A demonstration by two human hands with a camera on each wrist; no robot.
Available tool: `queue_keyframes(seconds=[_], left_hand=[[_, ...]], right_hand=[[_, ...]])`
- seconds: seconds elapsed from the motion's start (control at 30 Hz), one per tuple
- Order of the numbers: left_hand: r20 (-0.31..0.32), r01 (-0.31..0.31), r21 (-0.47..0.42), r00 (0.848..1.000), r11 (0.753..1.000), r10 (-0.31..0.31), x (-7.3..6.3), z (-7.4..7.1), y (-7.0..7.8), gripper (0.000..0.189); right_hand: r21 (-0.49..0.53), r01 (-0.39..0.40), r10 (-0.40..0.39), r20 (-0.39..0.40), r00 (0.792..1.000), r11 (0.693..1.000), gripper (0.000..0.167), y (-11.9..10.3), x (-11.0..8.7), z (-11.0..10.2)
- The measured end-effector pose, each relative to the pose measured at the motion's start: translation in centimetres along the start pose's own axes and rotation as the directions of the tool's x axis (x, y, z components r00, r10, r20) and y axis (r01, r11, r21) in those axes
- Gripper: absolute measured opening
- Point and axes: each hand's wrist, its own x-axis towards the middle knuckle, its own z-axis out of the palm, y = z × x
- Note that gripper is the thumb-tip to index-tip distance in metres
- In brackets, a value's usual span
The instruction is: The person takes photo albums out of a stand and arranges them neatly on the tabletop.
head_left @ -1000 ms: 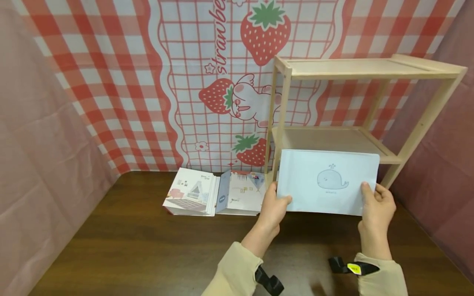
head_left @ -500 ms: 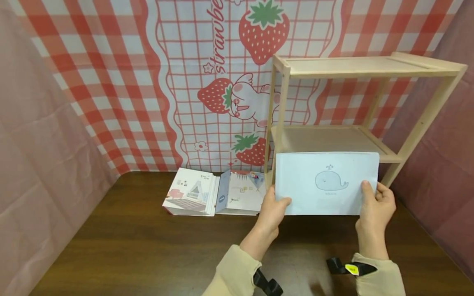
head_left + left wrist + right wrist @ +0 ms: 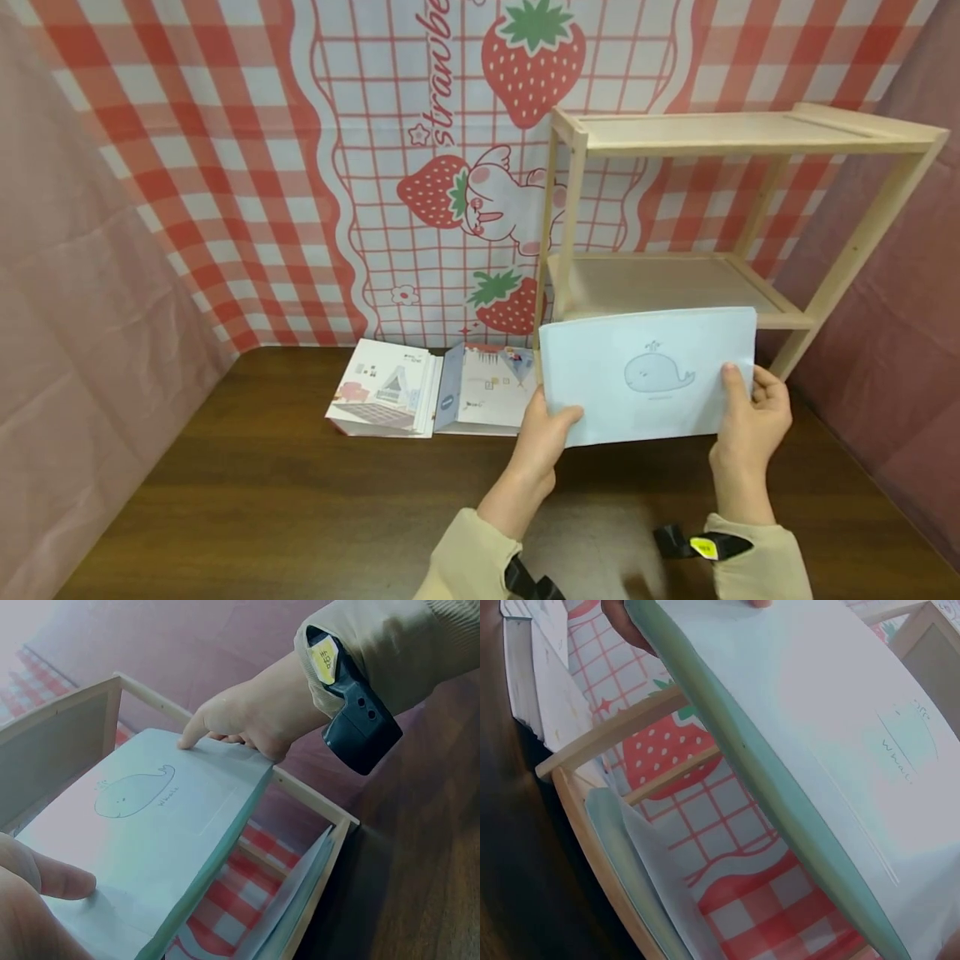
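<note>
Both hands hold a pale blue notebook (image 3: 592,358) with a small whale drawn on its cover. My left hand (image 3: 543,433) grips its left end and my right hand (image 3: 750,421) its right end, each thumb lying on the cover. The fingers behind it are mostly hidden. The notebook is raised in front of a light wooden two-tier rack (image 3: 757,148), covering the lower front of it. Green shows along the notebook's long edge (image 3: 780,810) in the right wrist view. Low in the rack lies another thin green-edged notebook (image 3: 641,870).
Left of the rack, a stack of white illustrated books (image 3: 386,387) and an opened-looking book with a blue flap (image 3: 491,392) lie at the back of the dark wooden table (image 3: 300,517). Behind hangs a red checked strawberry cloth (image 3: 450,83), with pink curtains (image 3: 90,333) on both sides.
Both hands have shifted slightly left with the notebook. It has turned a little, its left end now lower than its right. The books and rack stay put.
</note>
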Motion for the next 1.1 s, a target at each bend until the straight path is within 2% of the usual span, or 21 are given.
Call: queue_keyframes(seconds=[0.2, 0.63, 1.1], left_hand=[[-0.013, 0.008, -0.032, 1.000, 0.999, -0.009, 0.2, -0.4, -0.6, 0.046], [-0.012, 0.005, -0.068, 1.000, 0.998, -0.006, 0.3, -1.5, -1.1, 0.046], [-0.041, 0.020, -0.066, 0.999, 0.998, -0.023, 0.6, -3.2, -1.5, 0.046]], right_hand=[[-0.048, 0.018, -0.017, 0.029, 0.999, 0.999, 0.016, 0.3, -0.3, 0.0], [-0.011, 0.099, -0.098, 0.067, 0.993, 0.995, 0.016, 0.5, -1.3, 0.8], [-0.022, 0.091, -0.087, 0.134, 0.987, 0.996, 0.014, 0.7, -2.5, 1.5]])
